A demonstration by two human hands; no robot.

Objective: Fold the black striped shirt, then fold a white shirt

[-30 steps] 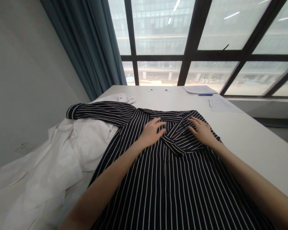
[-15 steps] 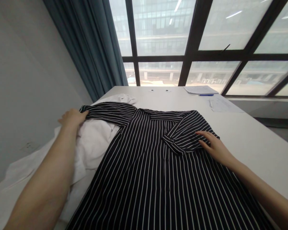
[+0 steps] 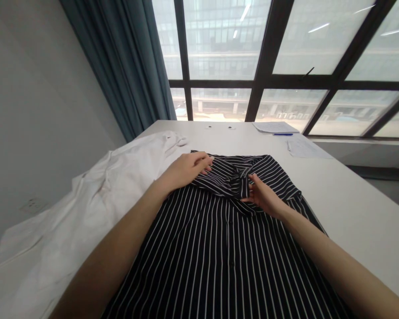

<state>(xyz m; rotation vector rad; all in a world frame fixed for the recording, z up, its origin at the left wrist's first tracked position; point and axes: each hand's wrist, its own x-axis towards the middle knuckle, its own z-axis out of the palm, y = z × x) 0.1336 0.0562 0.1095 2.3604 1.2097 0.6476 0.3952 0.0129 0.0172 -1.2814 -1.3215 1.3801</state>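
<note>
While the half-open left hand (image 3: 183,169) touches the shirt (image 3: 216,252), the right hand (image 3: 266,198) apparently pinches a cuff (image 3: 244,187).

Bare hands (image 3: 267,197), slender fingers (image 3: 204,161), bare forearms (image 3: 118,243)

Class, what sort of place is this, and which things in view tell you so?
Probably an office or a similar indoor workroom: a broad white table stands before large dark-framed windows, and sheets of paper and a blue pen lie towards its far end.
</note>
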